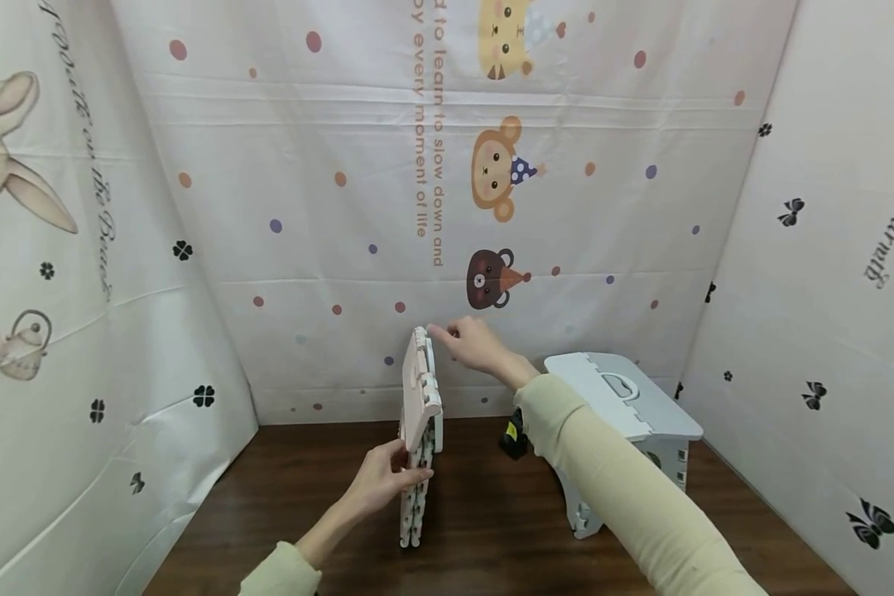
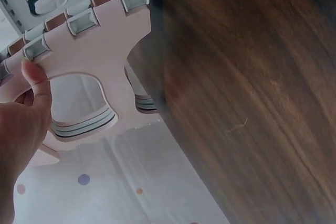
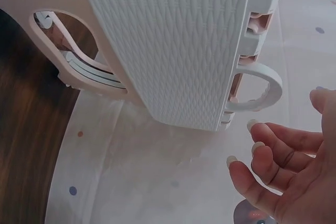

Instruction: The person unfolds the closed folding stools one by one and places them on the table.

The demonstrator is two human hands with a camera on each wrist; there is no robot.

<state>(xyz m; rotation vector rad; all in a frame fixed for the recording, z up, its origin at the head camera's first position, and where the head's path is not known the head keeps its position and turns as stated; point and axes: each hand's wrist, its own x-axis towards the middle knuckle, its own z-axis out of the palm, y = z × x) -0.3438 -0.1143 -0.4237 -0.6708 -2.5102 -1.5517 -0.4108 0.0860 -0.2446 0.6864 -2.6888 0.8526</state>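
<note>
A pink and pale grey folding stool (image 1: 420, 389) stands folded and upright on the dark wooden surface. My left hand (image 1: 380, 480) grips its near edge, and in the left wrist view the thumb of the left hand (image 2: 26, 119) presses beside the hinges of the stool (image 2: 105, 40). Close to the stool's top edge is my right hand (image 1: 477, 343). In the right wrist view, the right hand (image 3: 294, 171) has loosely bent, spread fingers, apart from the stool's white carry handle (image 3: 274, 88). The woven-textured grey panel (image 3: 178, 40) faces that wrist camera.
On the right stands a second, unfolded pale grey stool (image 1: 577, 389) with a handle on top, partly behind my right sleeve (image 1: 618, 488). A small black and yellow object (image 1: 516, 437) lies next to it. Printed cloth walls (image 1: 305, 248) enclose the back and sides.
</note>
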